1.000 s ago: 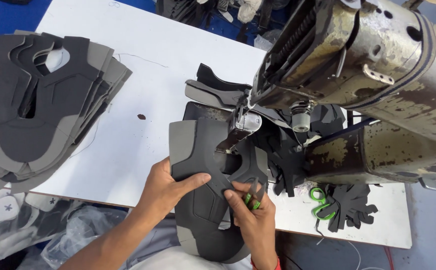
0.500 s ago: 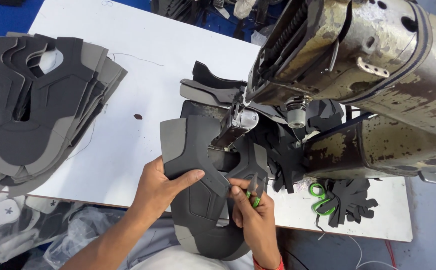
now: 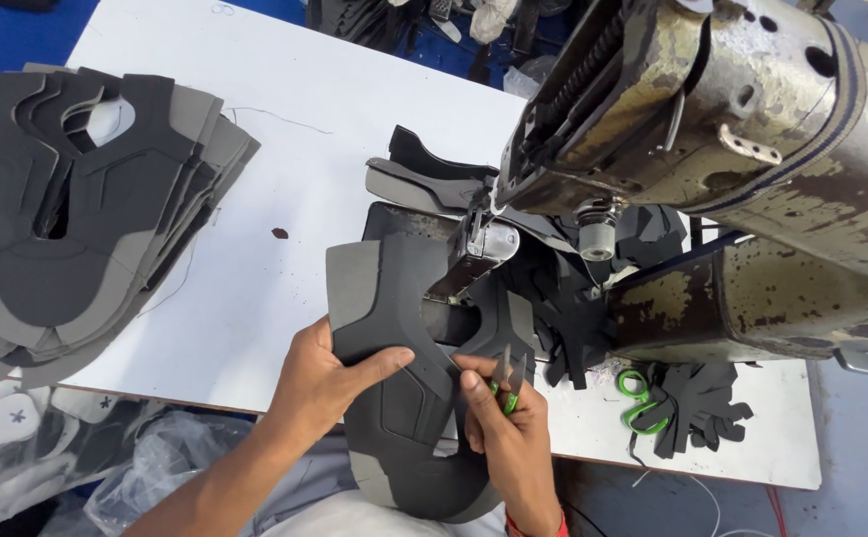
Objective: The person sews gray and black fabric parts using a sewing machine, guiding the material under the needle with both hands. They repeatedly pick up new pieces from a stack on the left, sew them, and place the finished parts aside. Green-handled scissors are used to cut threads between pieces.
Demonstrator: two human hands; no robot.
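Observation:
A dark grey shoe upper piece (image 3: 399, 328) with lighter grey edges lies under the presser foot (image 3: 476, 251) of an old sewing machine (image 3: 712, 149). My left hand (image 3: 327, 380) grips the piece's left side, thumb on top. My right hand (image 3: 506, 433) holds small green-handled thread snips (image 3: 506, 386), blades pointing up at the piece's right edge near the needle area.
A tall stack of cut grey upper pieces (image 3: 76, 209) lies at the table's left. More dark pieces (image 3: 424, 179) lie behind the machine foot. Green scissors (image 3: 638, 396) and small black cut parts (image 3: 697, 406) lie under the machine arm. Clear bags (image 3: 16, 438) hang below the white table (image 3: 285, 129).
The upper piece has swung left and up under the presser foot with my left hand. My right hand with the snips has risen toward the piece's right edge.

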